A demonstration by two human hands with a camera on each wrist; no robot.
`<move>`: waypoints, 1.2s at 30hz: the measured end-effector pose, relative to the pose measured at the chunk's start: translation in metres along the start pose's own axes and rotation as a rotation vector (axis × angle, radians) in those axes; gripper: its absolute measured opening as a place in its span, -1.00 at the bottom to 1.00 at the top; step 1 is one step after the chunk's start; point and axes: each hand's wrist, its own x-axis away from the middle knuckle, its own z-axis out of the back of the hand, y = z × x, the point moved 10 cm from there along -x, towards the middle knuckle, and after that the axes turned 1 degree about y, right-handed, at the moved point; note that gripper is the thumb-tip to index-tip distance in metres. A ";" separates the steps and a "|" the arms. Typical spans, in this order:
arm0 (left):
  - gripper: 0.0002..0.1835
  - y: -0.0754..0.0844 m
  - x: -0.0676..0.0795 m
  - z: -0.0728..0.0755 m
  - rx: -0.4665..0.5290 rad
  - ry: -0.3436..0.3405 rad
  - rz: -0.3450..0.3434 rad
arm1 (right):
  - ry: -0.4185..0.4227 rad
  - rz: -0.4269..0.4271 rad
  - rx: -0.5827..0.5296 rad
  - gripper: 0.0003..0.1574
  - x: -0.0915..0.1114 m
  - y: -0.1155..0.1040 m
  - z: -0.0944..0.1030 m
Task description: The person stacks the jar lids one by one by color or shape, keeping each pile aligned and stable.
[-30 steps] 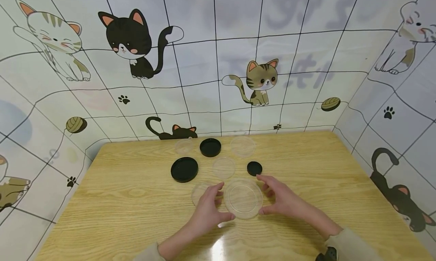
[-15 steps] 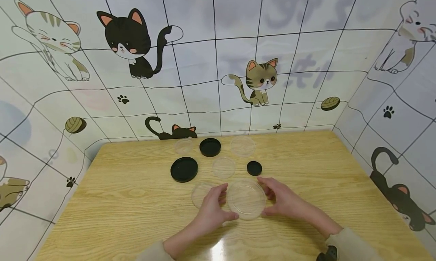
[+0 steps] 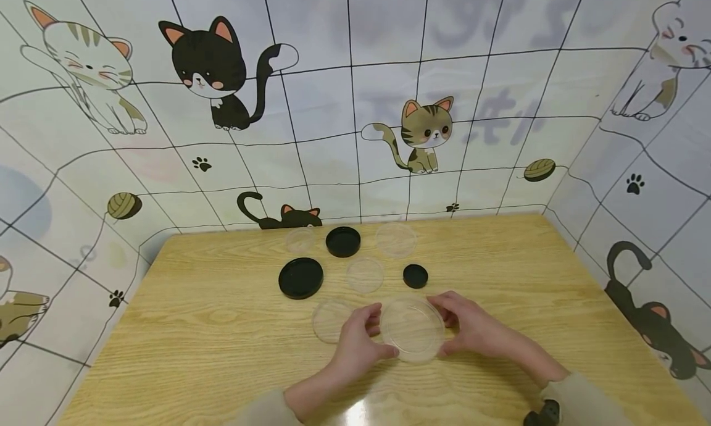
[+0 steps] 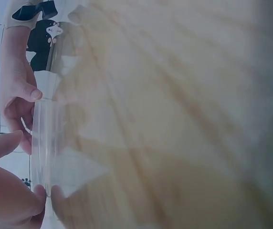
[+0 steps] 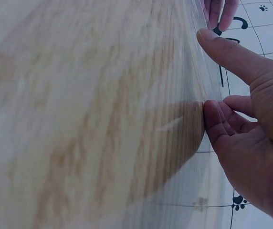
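A clear round plastic lid (image 3: 412, 333) with a ringed top lies near the middle front of the wooden table, between both hands. From its left side the left hand (image 3: 355, 342) holds it, thumb at the near rim and fingers bent toward the far left rim. Opposite, the right hand (image 3: 474, 330) holds the right rim with thumb and curled fingers. In the left wrist view the lid (image 4: 46, 143) shows edge-on, low over the tabletop. The right wrist view shows the thumb and bent fingers of the right hand (image 5: 265, 129) along the transparent rim.
Left of the left hand lies another clear disc (image 3: 328, 321), partly covered. Behind are a large black round lid (image 3: 300, 278), a medium black one (image 3: 342, 242), a small black one (image 3: 415, 276) and clear discs (image 3: 365, 275). A cat-patterned cloth (image 3: 328, 105) surrounds the table (image 3: 194, 327).
Both hands and the clear lid between them have shifted a little to the right and toward the near edge. The left fingers have come closer to its rim. Other discs stay put.
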 end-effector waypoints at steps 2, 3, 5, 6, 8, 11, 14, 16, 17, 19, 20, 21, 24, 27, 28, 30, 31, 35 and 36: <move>-0.11 0.000 -0.001 -0.002 0.013 0.001 0.013 | -0.011 -0.003 -0.006 0.14 0.001 0.001 0.002; -0.12 -0.001 -0.002 -0.003 0.012 0.002 0.021 | -0.014 -0.001 -0.007 0.15 0.002 0.002 0.002; -0.12 -0.003 -0.005 -0.005 0.005 0.003 0.028 | -0.014 0.010 -0.020 0.14 0.003 0.002 0.003; -0.11 -0.003 -0.006 -0.006 -0.005 0.005 0.027 | -0.014 0.016 -0.026 0.14 0.003 0.002 0.004; -0.10 -0.004 -0.008 -0.007 -0.040 0.002 0.023 | -0.012 0.032 -0.043 0.13 0.004 0.002 0.003; -0.05 -0.004 -0.009 -0.009 -0.077 -0.019 0.025 | -0.010 0.045 -0.060 0.13 0.004 0.002 0.002; 0.00 -0.006 -0.010 -0.011 -0.100 -0.047 0.032 | -0.015 0.048 -0.069 0.13 0.005 0.004 0.002; 0.00 -0.008 -0.011 -0.012 -0.110 -0.062 0.034 | -0.017 0.047 -0.077 0.13 0.005 0.005 0.002; 0.00 -0.008 -0.011 -0.013 -0.115 -0.068 0.031 | -0.017 0.048 -0.078 0.13 0.005 0.006 0.002; -0.01 -0.008 -0.012 -0.013 -0.134 -0.077 0.019 | -0.015 0.051 -0.087 0.12 0.005 0.007 0.002; 0.00 -0.008 -0.012 -0.013 -0.150 -0.082 0.014 | -0.013 0.053 -0.092 0.12 0.006 0.007 0.002; 0.00 -0.007 -0.012 -0.014 -0.165 -0.085 0.006 | -0.012 0.055 -0.096 0.12 0.006 0.008 0.002; 0.01 -0.007 -0.012 -0.015 -0.202 -0.093 -0.012 | -0.010 0.051 -0.100 0.11 0.006 0.009 0.001; 0.00 -0.007 -0.012 -0.016 -0.214 -0.096 -0.018 | -0.006 0.046 -0.099 0.11 0.006 0.008 0.001; -0.01 -0.007 -0.012 -0.015 -0.215 -0.095 -0.019 | -0.005 0.046 -0.097 0.10 0.006 0.008 0.001; -0.01 -0.006 -0.011 -0.014 -0.208 -0.092 -0.023 | -0.001 0.052 -0.090 0.10 0.006 0.005 0.001; -0.01 -0.005 -0.011 -0.013 -0.207 -0.089 -0.027 | 0.001 0.061 -0.086 0.10 0.006 0.004 0.002; -0.01 -0.001 -0.005 -0.008 -0.191 -0.084 -0.037 | 0.002 0.086 -0.079 0.11 0.006 -0.005 0.000; 0.00 0.000 -0.003 -0.006 -0.193 -0.082 -0.042 | -0.003 0.089 -0.083 0.11 0.006 -0.007 -0.001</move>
